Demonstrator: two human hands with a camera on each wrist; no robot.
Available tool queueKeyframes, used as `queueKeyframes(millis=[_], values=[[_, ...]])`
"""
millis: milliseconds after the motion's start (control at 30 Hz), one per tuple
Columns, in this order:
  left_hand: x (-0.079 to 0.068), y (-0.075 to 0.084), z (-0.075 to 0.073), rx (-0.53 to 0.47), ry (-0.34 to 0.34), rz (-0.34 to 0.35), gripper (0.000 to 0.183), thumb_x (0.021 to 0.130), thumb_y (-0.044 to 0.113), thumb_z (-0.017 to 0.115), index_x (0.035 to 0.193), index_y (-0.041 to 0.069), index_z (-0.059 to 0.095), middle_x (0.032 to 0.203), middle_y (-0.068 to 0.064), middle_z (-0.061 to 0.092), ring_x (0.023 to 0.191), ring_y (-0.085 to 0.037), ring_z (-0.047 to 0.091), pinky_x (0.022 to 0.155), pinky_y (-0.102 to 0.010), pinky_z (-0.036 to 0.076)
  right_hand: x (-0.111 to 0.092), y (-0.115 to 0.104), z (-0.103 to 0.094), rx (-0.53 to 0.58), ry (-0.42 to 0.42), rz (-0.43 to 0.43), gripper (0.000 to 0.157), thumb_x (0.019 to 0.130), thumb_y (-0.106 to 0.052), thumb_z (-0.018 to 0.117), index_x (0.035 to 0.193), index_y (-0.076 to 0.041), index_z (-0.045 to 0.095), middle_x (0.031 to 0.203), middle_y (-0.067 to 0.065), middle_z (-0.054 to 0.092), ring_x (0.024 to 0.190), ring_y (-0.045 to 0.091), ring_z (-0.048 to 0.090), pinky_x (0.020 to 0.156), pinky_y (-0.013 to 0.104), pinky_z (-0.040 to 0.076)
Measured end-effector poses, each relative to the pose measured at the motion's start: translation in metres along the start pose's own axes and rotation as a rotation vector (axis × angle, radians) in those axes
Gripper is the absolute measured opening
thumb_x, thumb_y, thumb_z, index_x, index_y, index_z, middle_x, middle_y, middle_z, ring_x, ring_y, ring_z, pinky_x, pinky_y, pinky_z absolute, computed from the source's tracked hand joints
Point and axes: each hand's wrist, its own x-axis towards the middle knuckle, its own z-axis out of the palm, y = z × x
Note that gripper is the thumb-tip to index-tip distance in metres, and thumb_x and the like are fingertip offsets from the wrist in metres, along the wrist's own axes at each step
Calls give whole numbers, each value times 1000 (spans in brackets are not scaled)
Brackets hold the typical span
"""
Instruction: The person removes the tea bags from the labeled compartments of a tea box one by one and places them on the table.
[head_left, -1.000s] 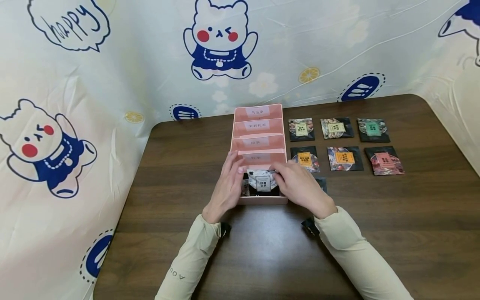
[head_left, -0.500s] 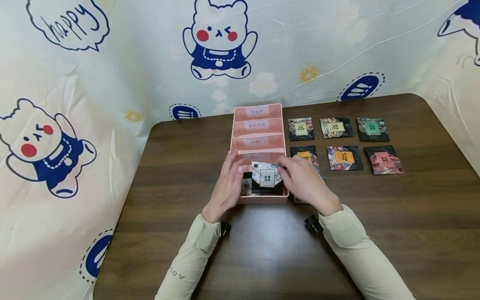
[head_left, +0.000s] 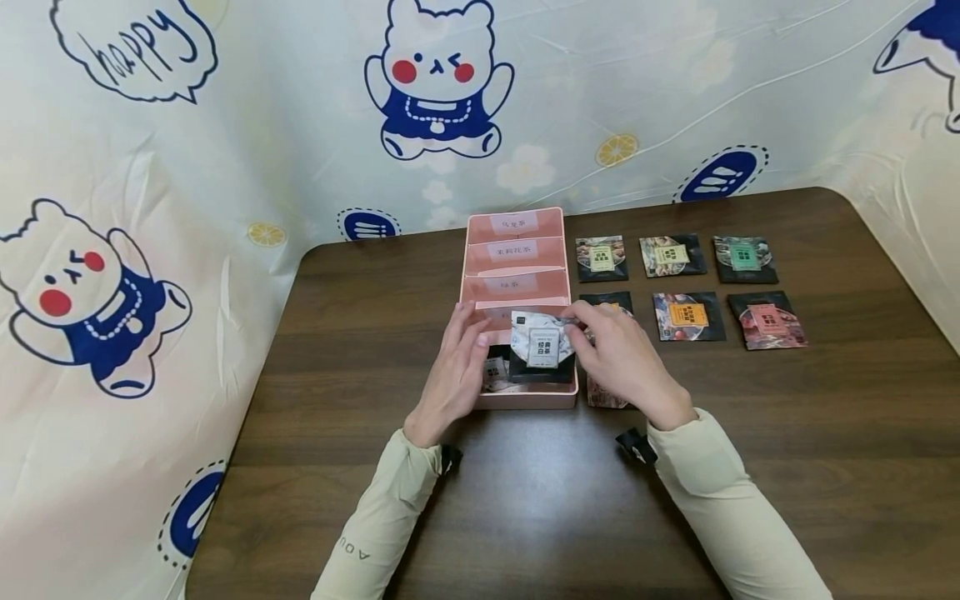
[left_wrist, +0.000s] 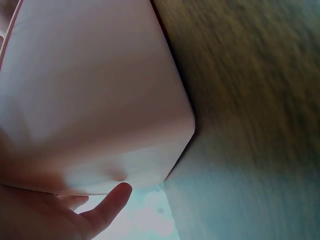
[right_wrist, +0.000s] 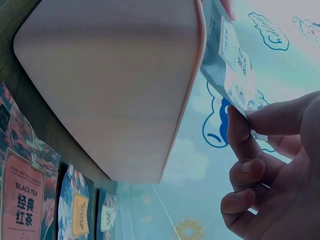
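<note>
The right hand (head_left: 618, 354) pinches a silver-and-black tea sachet (head_left: 542, 346) by its right edge, thumb and forefinger closed on the foil, the other fingers curled beneath; the right wrist view shows the fingertips (right_wrist: 239, 131) clamped on the packet's corner just past the rim of the pink box (right_wrist: 115, 85). The sachet stands nearly upright, lifted partly above the nearest compartment of the box (head_left: 525, 400), its white label facing the person. The right forearm comes in from the lower right, wrist bent inward toward the box.

The left hand (head_left: 453, 367) lies against the box's left wall with its fingers fairly straight, fingertips resting over the rim near the sachet's left edge; it seems to steady the box rather than grip anything, though the blurred left wrist view shows only a fingertip (left_wrist: 117, 195) against the pink side (left_wrist: 95, 90).

More sachets (head_left: 495, 371) sit low in the same compartment. The box has 4 labelled dividers behind. To its right on the brown table (head_left: 825, 433) lie 6 sachets (head_left: 688, 315) in 2 rows of 3, with another (head_left: 603, 396) partly hidden under the right hand.
</note>
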Motion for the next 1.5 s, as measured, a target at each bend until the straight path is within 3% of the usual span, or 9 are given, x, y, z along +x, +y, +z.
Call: queueKeyframes(millis=[233,367,567,867,1333,1500], values=[[2,1,1,36,-18,-32,47,99,39,46,130,6,56,158,-9,27,151,-24,12,118,-45,24,-3,4,-5,11,23,31,23,97,-15,52,116,-11,65,78,4,61,63,18,44,56,31,35],[3,2,1,53,-14,-34,46,97,37,50,129,5,57,157,-10,29,151,-26,14,118,-44,24,-4,8,-9,18,34,51,23,96,-14,52,115,-10,65,75,6,58,61,19,43,55,31,34],[3,2,1,49,-16,-28,47,96,35,52,129,3,57,157,-11,28,150,-27,14,117,-46,24,-7,17,-16,24,43,92,23,97,-14,51,115,-10,64,79,8,60,63,20,43,55,31,34],[2,1,1,51,-8,-12,44,96,35,52,126,2,58,156,-14,29,150,-29,15,116,-47,26,-14,34,-29,8,41,120,24,98,-14,48,116,-9,64,71,7,56,59,19,41,54,31,31],[2,1,1,48,-7,-6,44,95,34,54,126,4,57,156,-15,29,150,-27,14,116,-47,26,-31,63,-51,-72,23,154,22,97,-13,51,111,-6,65,89,13,63,73,24,47,61,33,34],[2,1,2,54,1,1,43,95,33,54,126,3,58,155,-15,30,150,-29,16,116,-48,27,-37,71,-59,-87,-16,183,26,98,-15,50,117,-4,63,73,8,54,66,22,42,57,32,32]])
